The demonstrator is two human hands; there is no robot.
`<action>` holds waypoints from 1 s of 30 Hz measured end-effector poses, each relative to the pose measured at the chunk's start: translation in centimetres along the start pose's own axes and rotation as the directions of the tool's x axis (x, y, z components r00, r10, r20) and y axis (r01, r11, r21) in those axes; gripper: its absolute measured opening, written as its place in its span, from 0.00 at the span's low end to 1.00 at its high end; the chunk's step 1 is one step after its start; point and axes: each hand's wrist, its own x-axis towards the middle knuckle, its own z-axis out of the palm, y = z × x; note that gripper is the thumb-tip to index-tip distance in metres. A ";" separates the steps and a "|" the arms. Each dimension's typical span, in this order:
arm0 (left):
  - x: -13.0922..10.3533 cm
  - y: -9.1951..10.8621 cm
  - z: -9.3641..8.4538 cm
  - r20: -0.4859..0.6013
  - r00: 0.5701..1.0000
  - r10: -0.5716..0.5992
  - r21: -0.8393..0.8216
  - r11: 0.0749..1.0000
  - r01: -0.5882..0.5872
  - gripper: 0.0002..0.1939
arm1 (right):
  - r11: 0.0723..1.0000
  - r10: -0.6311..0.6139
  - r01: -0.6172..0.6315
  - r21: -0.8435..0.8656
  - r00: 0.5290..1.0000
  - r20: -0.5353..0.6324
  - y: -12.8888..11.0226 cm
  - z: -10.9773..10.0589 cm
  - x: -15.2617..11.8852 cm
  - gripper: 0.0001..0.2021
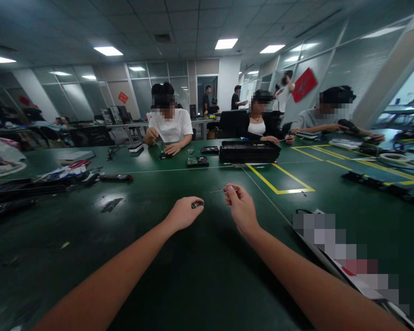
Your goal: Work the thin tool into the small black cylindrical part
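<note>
My left hand [183, 214] is closed around a small dark object [197, 204] with a shiny edge; its kind cannot be made out. To the right, my right hand [240, 207] pinches a thin screwdriver [218, 191] by its red handle, the slim metal shaft pointing left. Both hands are held over the green table [179, 285], a short way apart, and the screwdriver does not touch the dark object. Beyond them lie a hard drive with a green circuit board [197, 161] and a long black bin [249, 152].
Tools and cables [71, 171] crowd the left, with a dark screwdriver-like tool [116, 178] beside them. Yellow tape [290, 191] marks the table. A pale, partly blurred-out item [352, 262] lies near my right forearm. Several people work across the table; a black strip [382, 186] lies right.
</note>
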 end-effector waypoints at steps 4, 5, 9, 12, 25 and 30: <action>0.6 -1.5 -2.5 -0.001 0.973 -0.231 -0.525 0.828 0.196 0.15 | 1.000 0.020 -0.020 0.012 1.000 -0.001 -0.1 -0.1 0.0 0.17; 0.7 -1.9 -3.3 0.001 0.962 -0.272 -0.648 0.733 0.208 0.15 | 1.000 0.025 -0.025 0.017 1.000 0.001 -0.1 -0.1 0.0 0.17; 0.5 -3.3 -6.7 -0.026 0.917 -0.397 -0.921 0.366 0.133 0.13 | 0.999 0.034 -0.034 0.025 0.999 0.001 -0.2 -0.1 0.0 0.17; 0.0 -4.4 -9.4 -0.078 0.872 -0.483 -0.969 0.242 0.047 0.12 | 1.000 0.026 -0.026 0.016 1.000 0.001 0.0 -0.1 0.1 0.18; -6.3 -8.9 -18.1 -0.492 0.621 -0.611 -0.840 0.521 -0.153 0.08 | 0.999 0.041 -0.041 0.009 0.999 0.002 0.5 -0.1 0.3 0.17; -9.4 -11.2 -22.7 -0.623 0.427 -0.656 -0.775 0.593 -0.219 0.05 | 0.999 0.039 -0.038 -0.008 0.999 0.005 0.6 0.0 0.4 0.17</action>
